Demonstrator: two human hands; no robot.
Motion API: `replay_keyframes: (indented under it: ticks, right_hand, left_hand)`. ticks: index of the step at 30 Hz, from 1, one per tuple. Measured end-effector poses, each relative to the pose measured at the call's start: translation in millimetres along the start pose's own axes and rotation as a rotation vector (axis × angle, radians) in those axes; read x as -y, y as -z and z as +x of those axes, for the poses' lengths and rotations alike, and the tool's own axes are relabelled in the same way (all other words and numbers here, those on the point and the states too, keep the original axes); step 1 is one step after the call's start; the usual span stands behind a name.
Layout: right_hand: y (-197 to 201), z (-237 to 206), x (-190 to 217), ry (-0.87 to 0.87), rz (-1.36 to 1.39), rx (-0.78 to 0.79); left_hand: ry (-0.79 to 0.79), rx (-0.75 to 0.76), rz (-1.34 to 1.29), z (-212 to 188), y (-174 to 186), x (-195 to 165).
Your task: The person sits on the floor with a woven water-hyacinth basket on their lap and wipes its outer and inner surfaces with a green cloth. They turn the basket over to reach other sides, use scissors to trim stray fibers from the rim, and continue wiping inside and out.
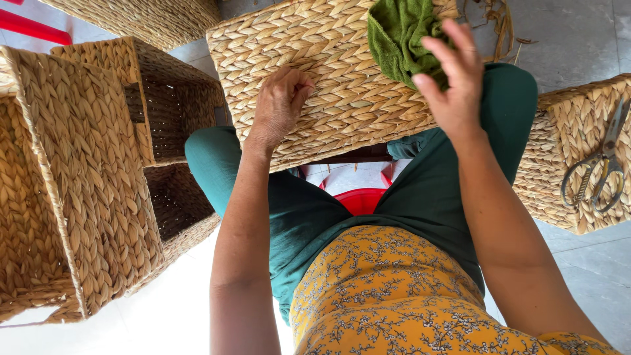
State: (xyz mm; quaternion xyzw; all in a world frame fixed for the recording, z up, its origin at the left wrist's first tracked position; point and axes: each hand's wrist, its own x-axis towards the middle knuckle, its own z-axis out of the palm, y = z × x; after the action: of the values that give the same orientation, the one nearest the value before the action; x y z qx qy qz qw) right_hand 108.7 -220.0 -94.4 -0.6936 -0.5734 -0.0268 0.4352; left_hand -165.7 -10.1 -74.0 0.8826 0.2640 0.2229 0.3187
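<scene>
A woven straw basket [328, 85] lies upside down across my knees, its braided bottom facing me. My left hand [279, 105] rests on its surface with the fingers curled and pressing on the weave. A green cloth [397, 39] sits on the basket's far right part. My right hand [453, 79] is just in front of the cloth, fingers spread and touching its edge; I cannot tell whether it grips it.
Several woven baskets [72, 190] stand stacked at my left, open sides showing. Another basket [578, 151] at my right carries a pair of metal scissors [601, 167]. A red plastic stool [360, 199] shows between my legs. Grey floor tiles lie at the right.
</scene>
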Motion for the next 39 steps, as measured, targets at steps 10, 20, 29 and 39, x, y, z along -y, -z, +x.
replay_keyframes:
  ticks: [10,20,29,39]
  right_hand:
    - [185,-185,-71,-0.661,-0.139,-0.379]
    - [204,-286,-48,-0.700,-0.683,-0.031]
    - [233,-264,-68,-0.813,-0.310,-0.027]
    - [185,-180,13,-0.763,0.486,-0.341]
  left_hand:
    - [0.023,-0.022,-0.142,-4,4,2]
    - [0.029,0.017,-0.021,-2,0,3]
    - [0.086,0.041,-0.086,-2,-2,9]
    - [0.082,0.052,-0.026,6,-11,21]
